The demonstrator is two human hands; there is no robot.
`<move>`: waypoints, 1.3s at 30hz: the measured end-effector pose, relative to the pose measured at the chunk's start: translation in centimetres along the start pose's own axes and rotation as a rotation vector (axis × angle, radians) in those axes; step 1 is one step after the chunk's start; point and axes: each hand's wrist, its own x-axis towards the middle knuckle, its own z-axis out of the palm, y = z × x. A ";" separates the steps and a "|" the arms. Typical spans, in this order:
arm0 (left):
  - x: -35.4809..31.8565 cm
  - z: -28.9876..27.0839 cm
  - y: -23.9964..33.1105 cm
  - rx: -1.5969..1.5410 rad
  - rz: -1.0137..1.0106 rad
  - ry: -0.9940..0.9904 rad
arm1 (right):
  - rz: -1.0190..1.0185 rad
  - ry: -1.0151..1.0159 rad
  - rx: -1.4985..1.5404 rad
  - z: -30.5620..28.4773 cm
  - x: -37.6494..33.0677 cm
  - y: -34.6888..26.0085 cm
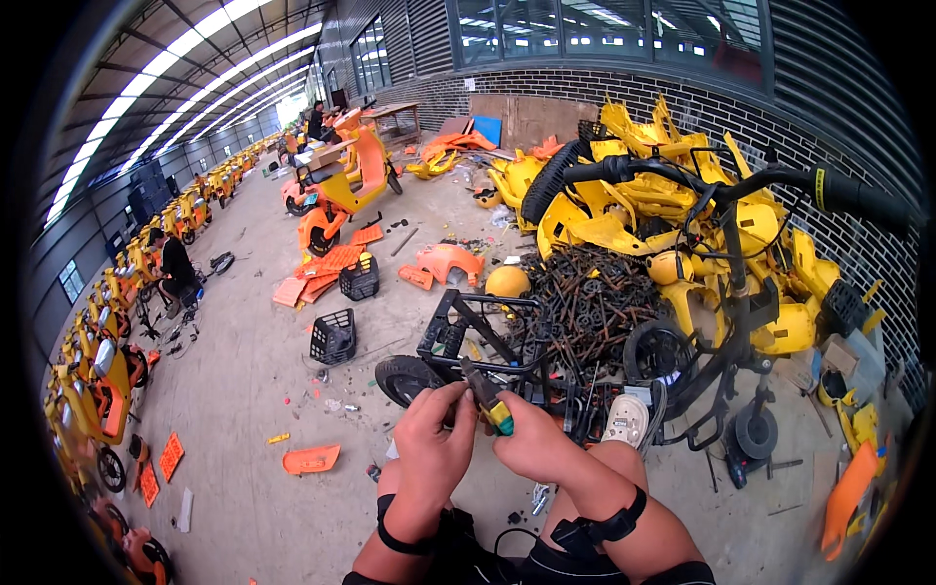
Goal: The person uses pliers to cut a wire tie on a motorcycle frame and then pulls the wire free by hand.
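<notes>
Above my lap, my right hand [531, 437] is closed around pliers [485, 388] with yellow and green handles. Their dark jaws point up and away from me. Close beside them, my left hand [436, 429] is pinched, thumb and fingers together near the jaws. Whatever it holds is too small or hidden to name. Just beyond both hands stands the black frame of a stripped scooter [487, 341], with a small black wheel [405, 378] on its left. The frame's handlebar [726, 190] reaches up to the right.
A heap of rusty metal parts [595, 302] and a pile of yellow plastic panels [624, 214] lie beyond the frame. A black crate [332, 336] and an orange panel [312, 459] lie left. A power drill [738, 458] rests at right. A co-worker [175, 263] crouches far left near rowed scooters.
</notes>
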 end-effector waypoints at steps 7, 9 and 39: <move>-1.0 -1.2 -2.3 -0.318 -0.274 -0.241 | 0.013 0.053 0.027 -0.1 0.0 -0.5; -0.9 -2.3 -2.8 -0.450 -0.285 -0.360 | 0.064 0.029 0.143 -0.3 0.1 -0.6; -1.3 -1.4 -5.3 -1.066 -0.111 -0.085 | -0.033 0.073 0.179 4.0 1.3 0.8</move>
